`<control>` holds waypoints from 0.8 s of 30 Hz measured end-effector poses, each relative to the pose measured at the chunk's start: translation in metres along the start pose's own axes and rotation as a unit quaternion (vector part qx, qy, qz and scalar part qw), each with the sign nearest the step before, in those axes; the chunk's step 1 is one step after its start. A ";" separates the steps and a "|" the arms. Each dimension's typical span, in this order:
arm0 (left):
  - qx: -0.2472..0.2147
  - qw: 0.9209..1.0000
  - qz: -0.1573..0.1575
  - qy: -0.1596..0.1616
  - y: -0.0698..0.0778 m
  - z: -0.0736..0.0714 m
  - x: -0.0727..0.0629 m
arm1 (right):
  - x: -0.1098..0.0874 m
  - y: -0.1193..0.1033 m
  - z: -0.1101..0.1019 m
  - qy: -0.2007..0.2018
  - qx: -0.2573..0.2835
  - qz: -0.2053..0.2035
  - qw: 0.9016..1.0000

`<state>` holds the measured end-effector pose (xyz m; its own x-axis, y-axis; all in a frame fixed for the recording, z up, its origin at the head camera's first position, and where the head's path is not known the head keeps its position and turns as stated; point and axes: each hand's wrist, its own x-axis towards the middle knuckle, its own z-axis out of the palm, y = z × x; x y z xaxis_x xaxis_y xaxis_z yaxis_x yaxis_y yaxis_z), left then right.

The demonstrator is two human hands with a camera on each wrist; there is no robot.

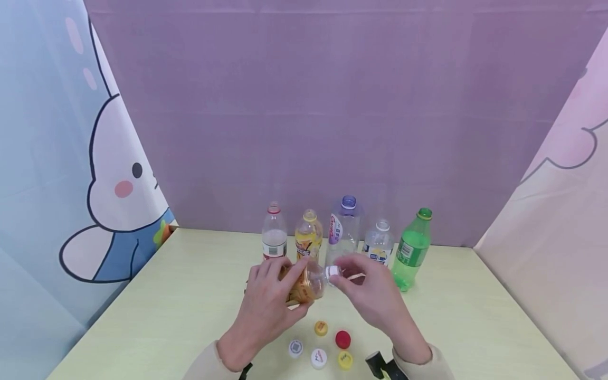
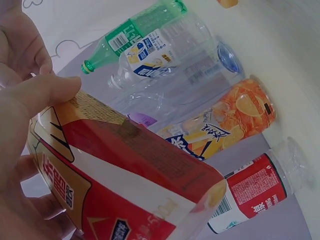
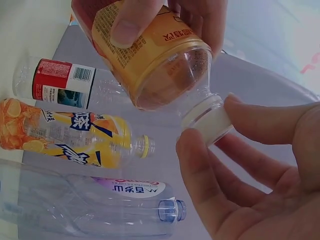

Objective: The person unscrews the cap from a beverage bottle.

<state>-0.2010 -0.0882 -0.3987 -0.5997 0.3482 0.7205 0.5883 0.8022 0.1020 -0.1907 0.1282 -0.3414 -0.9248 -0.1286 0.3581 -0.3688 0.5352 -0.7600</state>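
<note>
A clear plastic bottle (image 1: 303,285) with a gold and red label lies tilted sideways above the table, its neck toward the right. My left hand (image 1: 268,295) grips it round the label, thumb on the near side. The left wrist view shows the red lower part of that bottle (image 2: 125,170) close up. On its neck sits a white cap (image 3: 214,120), which my right hand (image 1: 372,290) pinches between thumb and index finger. The other right fingers curl loosely beneath the cap.
Behind the hands stand several uncapped bottles: a red-labelled one (image 1: 274,237), a yellow one (image 1: 309,232), a tall clear one (image 1: 349,232), a blue-labelled one (image 1: 378,244) and a green one (image 1: 412,250). Loose caps, including a red cap (image 1: 343,339), lie on the table (image 1: 475,316) in front.
</note>
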 end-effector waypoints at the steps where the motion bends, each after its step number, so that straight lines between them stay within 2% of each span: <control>1: 0.000 1.000 -0.002 -0.002 0.000 0.000 0.000 | 0.000 0.000 0.000 0.000 0.002 -0.010 1.000; 5: 0.002 1.000 -0.008 -0.009 0.000 -0.001 0.000 | -0.001 0.000 0.000 -0.004 0.017 -0.040 0.999; 10: -0.002 1.000 -0.003 -0.012 0.000 0.000 0.000 | 0.000 0.001 0.001 0.002 0.027 -0.044 0.999; 16: -0.001 1.000 0.009 -0.012 0.000 -0.001 0.000 | -0.001 0.002 0.004 0.024 0.015 -0.065 0.997; 19: 0.002 1.000 0.009 -0.012 0.000 -0.001 0.000 | 0.000 0.003 0.004 0.027 0.009 -0.061 0.998; 24: 0.006 1.000 0.006 -0.009 -0.001 -0.001 0.001 | 0.000 0.001 0.004 0.018 0.001 -0.027 0.999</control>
<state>-0.2013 -0.0889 -0.3979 -0.6026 0.3672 0.7085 0.5892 0.8035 0.0846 -0.1919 0.1254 -0.3443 -0.8994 -0.1271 0.4182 -0.4186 0.5259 -0.7404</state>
